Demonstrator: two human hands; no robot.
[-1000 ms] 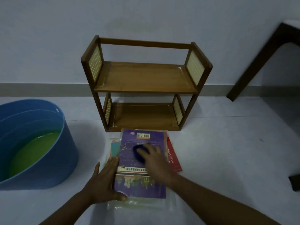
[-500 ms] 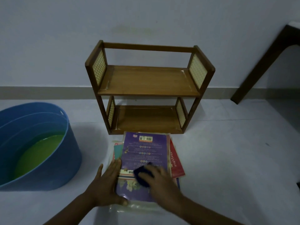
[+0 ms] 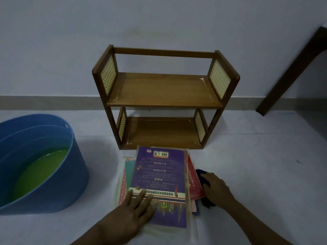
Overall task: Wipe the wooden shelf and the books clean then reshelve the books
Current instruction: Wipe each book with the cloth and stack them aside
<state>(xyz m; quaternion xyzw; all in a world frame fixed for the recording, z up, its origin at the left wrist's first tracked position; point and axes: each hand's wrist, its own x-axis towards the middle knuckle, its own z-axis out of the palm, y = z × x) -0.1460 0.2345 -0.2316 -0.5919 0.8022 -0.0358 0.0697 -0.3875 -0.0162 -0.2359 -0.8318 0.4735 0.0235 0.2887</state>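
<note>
— Where are the books (image 3: 159, 184) just now?

— Stacked flat on the floor (image 3: 256, 183), right in front of the wooden shelf (image 3: 164, 91). A purple book tops the pile, and a red one (image 3: 193, 183) sticks out from under it on the right. Some teal and patterned covers peek out on the left, and clear plastic sleeves show round the edges.

— And the hands?

— The left hand (image 3: 134, 207) lies flat on the near end of the purple cover, fingers straight and spread, pressing down. The right hand (image 3: 215, 189) is off to the right of the pile, fingers curled over a dark blue cloth (image 3: 201, 174) and holding it. The cloth sits against the right edge of the red book; part of it pokes out past the fingertips and part shows below the wrist.

— What about the shelf itself?

— It stands upright against the wall, two tiers, both boards bare, with pale perforated panels in the sides.

— Anything else about?

— A blue tub (image 3: 53, 174) on the left, near the books but apart from them, with greenish liquid in the bottom. A dark slanted wooden leg (image 3: 290, 71) shows at the far right.
</note>
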